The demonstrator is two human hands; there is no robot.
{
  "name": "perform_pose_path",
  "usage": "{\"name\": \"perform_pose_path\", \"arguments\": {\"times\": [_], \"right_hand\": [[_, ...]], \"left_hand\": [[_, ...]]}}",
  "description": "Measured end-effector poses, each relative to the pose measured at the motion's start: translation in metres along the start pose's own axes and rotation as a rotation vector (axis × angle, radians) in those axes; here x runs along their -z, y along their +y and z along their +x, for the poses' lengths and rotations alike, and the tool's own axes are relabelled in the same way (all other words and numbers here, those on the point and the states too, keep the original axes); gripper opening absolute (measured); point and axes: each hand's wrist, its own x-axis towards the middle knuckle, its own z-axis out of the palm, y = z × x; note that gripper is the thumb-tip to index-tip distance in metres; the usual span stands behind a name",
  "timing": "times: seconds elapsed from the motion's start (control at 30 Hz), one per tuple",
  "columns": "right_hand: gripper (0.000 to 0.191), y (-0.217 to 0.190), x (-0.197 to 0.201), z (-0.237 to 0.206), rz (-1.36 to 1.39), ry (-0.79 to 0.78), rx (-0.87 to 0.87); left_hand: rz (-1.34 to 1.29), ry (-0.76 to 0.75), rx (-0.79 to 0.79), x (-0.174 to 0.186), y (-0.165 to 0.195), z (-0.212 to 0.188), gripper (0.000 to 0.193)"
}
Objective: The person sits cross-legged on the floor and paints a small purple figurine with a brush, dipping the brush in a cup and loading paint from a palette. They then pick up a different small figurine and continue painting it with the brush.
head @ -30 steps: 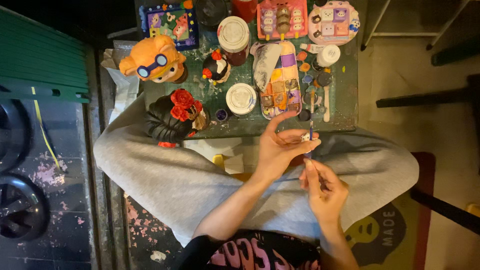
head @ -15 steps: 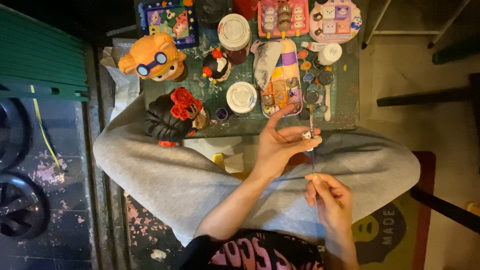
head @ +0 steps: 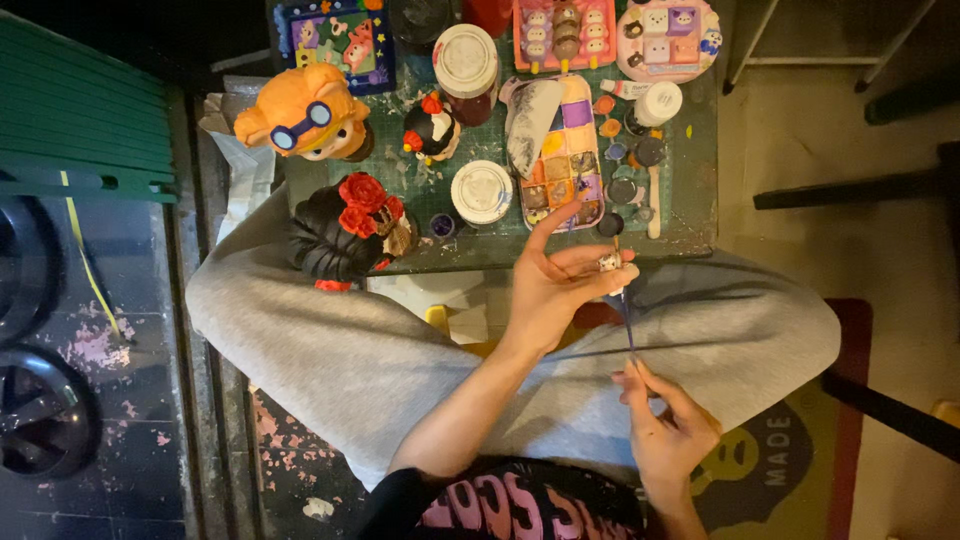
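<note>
Here, from the head camera, the person sits cross-legged in grey trousers (head: 330, 350) before a low green table (head: 700, 170) crowded with painting gear. The left hand (head: 555, 285) pinches a tiny pale piece (head: 608, 262) between thumb and fingertips, lifted off the table and turned toward the face, seemingly so its surface can be reached. The right hand (head: 665, 425) grips a thin brush (head: 625, 320) low on its handle, tip pointing up to the small piece, apparently touching it, though the contact is too small to be sure of. A paint palette (head: 565, 155) lies just beyond the left hand, close enough for reloading colour. Two white-lidded jars (head: 481, 191) stand near it. An orange figurine with goggles (head: 300, 115) and a dark-haired figurine with red flowers (head: 345, 235) sit at the table's left, out of the working space.
</note>
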Motion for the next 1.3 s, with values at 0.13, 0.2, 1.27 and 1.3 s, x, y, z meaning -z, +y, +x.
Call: {"name": "perform_pose_path", "arguments": {"times": [0.13,0.2,1.27,1.3], "right_hand": [[0.012,0.0,0.003,-0.003,-0.144,0.057,0.191],[0.014,0.002,0.007,-0.005,-0.256,0.079,0.207],[0.011,0.071,0.044,-0.033,0.432,-0.033,-0.149],[0.011,0.071,0.049,-0.033,0.45,-0.036,-0.136]], "left_hand": [[-0.014,0.005,0.004,0.0,0.0,-0.001,0.093],[0.005,0.012,0.006,0.0,0.0,-0.002,0.092],[0.065,0.011,-0.109,0.03,0.003,-0.018,0.082],[0.088,0.003,-0.096,0.035,0.006,-0.022,0.081]]}}
